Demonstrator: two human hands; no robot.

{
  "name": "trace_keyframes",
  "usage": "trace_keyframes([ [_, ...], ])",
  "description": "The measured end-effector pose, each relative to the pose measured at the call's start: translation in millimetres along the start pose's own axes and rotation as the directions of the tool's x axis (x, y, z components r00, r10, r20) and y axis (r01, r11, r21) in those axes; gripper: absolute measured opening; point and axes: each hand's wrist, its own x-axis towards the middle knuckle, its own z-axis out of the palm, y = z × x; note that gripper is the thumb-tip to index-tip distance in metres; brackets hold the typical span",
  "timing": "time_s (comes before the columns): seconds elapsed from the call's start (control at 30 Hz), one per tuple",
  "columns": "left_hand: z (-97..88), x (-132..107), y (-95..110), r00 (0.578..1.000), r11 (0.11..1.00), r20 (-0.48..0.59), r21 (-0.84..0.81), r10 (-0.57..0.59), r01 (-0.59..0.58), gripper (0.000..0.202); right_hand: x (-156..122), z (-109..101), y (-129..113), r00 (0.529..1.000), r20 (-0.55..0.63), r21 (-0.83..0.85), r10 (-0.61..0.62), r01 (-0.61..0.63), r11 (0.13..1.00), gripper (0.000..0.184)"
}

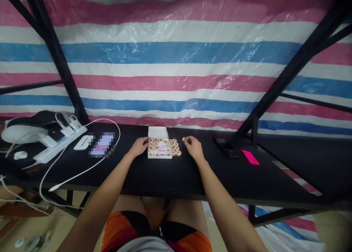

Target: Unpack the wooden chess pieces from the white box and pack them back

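Note:
A small white box point(160, 157) stands on the black desk with its lid point(157, 132) folded back. Rows of Chinese chess pieces point(151, 143) with red and dark characters lie inside, partly under a small clear plastic bag point(163, 147). At the box's left wall, my left hand point(139, 147) is closed with its fingertips on the edge. More loose chess pieces point(176, 148) lie flat against the right side of the box. Just right of these, my right hand point(194, 148) pinches one chess piece point(184, 139) between thumb and fingers.
On the left are a white power strip point(51, 147) with chargers, a white cable point(79, 176), a white flat object point(83, 143) and a blurred-out phone point(102, 144). A dark device point(226, 147) and a pink object point(250, 157) lie right. Black frame bars point(286, 74) flank the desk.

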Motion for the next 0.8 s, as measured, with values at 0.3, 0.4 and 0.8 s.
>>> trace_keyframes([
  [0.3, 0.0, -0.4, -0.6, 1.0, 1.0, 0.01, -0.009, 0.006, -0.006, 0.037, -8.8, 10.9, -1.1, 0.985, 0.171, -0.246, -0.034, 0.076, 0.966, 0.031],
  [0.4, -0.7, -0.6, 1.3, 1.0, 1.0, 0.011, -0.013, 0.005, -0.005, 0.036, -11.9, 9.6, -2.9, 0.98, 0.19, -0.262, -0.059, 0.108, 0.959, 0.035],
  [0.8, -6.0, -2.2, 9.1, 0.999, 1.0, 0.036, -0.019, -0.005, 0.006, 0.039, -17.1, 10.3, -3.0, 0.971, 0.211, -0.193, -0.112, 0.153, 0.969, 0.036],
])
